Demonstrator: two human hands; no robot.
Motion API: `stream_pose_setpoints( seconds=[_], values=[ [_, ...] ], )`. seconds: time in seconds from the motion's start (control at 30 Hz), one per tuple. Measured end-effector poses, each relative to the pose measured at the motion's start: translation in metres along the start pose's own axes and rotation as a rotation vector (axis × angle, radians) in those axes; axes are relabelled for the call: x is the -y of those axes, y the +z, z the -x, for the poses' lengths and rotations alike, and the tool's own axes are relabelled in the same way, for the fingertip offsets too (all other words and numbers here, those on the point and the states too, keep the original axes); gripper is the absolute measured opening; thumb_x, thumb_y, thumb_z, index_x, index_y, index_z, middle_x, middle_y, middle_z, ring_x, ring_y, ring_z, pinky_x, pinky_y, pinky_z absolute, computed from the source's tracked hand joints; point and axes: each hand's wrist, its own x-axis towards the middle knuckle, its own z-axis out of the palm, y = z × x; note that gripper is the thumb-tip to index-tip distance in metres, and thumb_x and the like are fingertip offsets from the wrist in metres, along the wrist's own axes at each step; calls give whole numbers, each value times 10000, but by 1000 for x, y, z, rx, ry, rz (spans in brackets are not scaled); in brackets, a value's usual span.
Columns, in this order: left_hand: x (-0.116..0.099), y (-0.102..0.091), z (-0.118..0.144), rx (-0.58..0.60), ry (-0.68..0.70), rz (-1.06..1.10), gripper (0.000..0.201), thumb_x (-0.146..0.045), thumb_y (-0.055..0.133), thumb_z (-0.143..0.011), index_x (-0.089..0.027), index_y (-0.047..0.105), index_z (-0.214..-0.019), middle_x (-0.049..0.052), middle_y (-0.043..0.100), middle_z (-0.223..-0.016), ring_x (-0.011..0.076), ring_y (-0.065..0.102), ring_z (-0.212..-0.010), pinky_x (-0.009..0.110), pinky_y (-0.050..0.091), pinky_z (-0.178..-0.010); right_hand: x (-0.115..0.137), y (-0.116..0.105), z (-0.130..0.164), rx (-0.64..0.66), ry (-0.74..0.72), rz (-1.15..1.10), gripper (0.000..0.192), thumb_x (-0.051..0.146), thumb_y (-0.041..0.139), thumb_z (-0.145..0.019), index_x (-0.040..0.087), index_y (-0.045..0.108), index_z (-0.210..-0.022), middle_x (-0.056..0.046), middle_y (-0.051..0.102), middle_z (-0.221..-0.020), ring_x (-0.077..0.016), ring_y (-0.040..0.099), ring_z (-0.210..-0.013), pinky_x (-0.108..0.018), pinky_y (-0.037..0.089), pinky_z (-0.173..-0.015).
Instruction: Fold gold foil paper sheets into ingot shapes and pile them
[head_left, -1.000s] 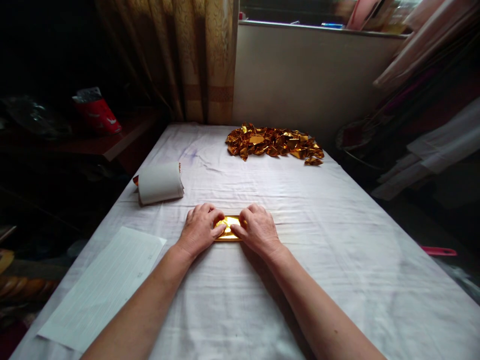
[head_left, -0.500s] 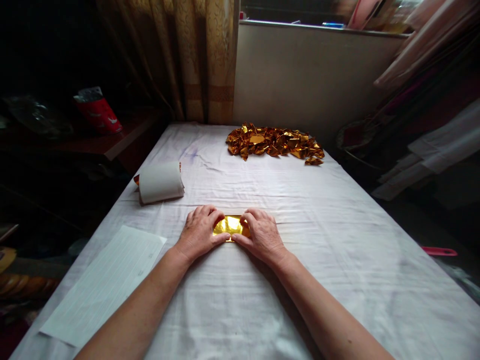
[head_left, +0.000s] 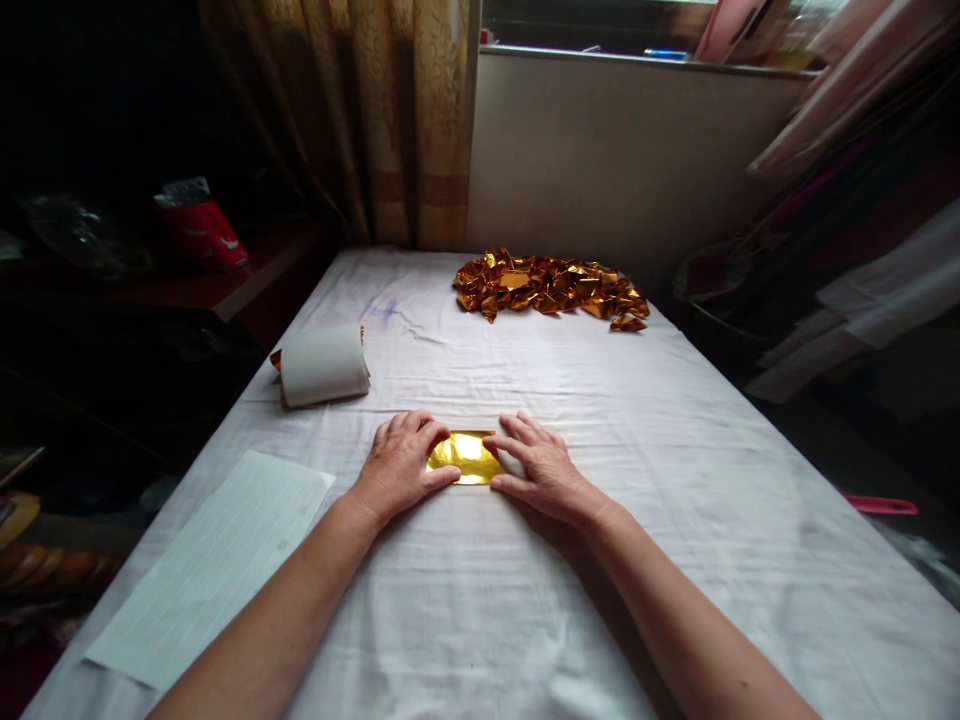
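Note:
A small folded rectangle of gold foil paper [head_left: 472,458] lies flat before me on the white cloth. My left hand [head_left: 401,455] holds its left end down, thumb on the near edge and forefinger on the far edge. At the right end is my right hand [head_left: 541,465], thumb and fingers spread, the tips just at the paper's edge. Farther back sits a heap of folded gold foil pieces [head_left: 551,285]. To the left, a curled stack of pale-backed paper [head_left: 324,366] shows foil at its edges.
A pale lined sheet [head_left: 214,570] rests on the cloth-covered table [head_left: 675,520] by my left forearm. Left of the table, a red container [head_left: 202,235] stands on a dark brown surface. A curtain [head_left: 375,120] and wall are behind; clothes [head_left: 892,270] hang at right.
My right hand has slid right along the foil paper to its right end, and its fingers have spread. My left hand stays in place.

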Motion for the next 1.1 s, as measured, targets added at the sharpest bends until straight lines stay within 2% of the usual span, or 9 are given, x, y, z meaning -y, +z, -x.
stream_pose_setpoints(
  seconds=[0.13,0.27,0.37,0.53,0.67,0.9,1.1],
  values=[
    [-18,0,-2,13,-81,-60,386,-498,703,-726,-263,597,-1013,40,565,-1113,269,486,-1100,415,368,-947,0,2,-1,19,20,-5,529,477,647,-838,332,556,-1338,-81,358,-1543,-325,246,-1441,-526,269,-1096],
    [-40,10,-2,-30,-202,-146,531,-604,684,-716,-210,555,-1046,100,549,-1122,316,471,-1100,473,349,-957,-1,4,0,9,16,-7,529,495,637,-843,322,562,-1337,-88,356,-1545,-326,245,-1444,-522,264,-1105],
    [-45,15,1,-54,-222,-149,546,-603,673,-734,-199,534,-1074,106,547,-1148,315,458,-1136,479,325,-994,-1,5,0,-2,11,-14,523,493,640,-842,319,571,-1330,-89,357,-1545,-329,251,-1442,-525,262,-1107],
    [-25,9,8,-29,-111,-83,471,-531,674,-763,-238,544,-1108,63,549,-1212,275,473,-1166,429,341,-1008,-1,4,-1,1,18,-18,525,474,652,-837,321,570,-1333,-85,364,-1542,-325,256,-1442,-519,253,-1116],
    [-5,1,9,63,-56,-35,475,-487,661,-783,-283,559,-1199,48,505,-1363,282,428,-1280,443,301,-1073,-1,4,-1,1,14,-18,531,466,655,-834,334,559,-1340,-76,363,-1544,-321,246,-1446,-525,255,-1114],
    [24,-12,2,231,83,-11,570,-443,651,-791,-347,523,-1338,53,446,-1462,290,389,-1340,475,271,-1103,1,1,0,7,16,-22,533,451,660,-833,317,564,-1340,-93,368,-1539,-333,252,-1443,-532,258,-1114],
    [33,-22,-6,337,146,-19,600,-406,678,-783,-382,518,-1360,43,445,-1476,294,367,-1366,471,252,-1127,-1,2,-2,3,14,-30,530,429,681,-822,321,572,-1329,-88,381,-1532,-333,265,-1438,-540,265,-1111]
  ],
)
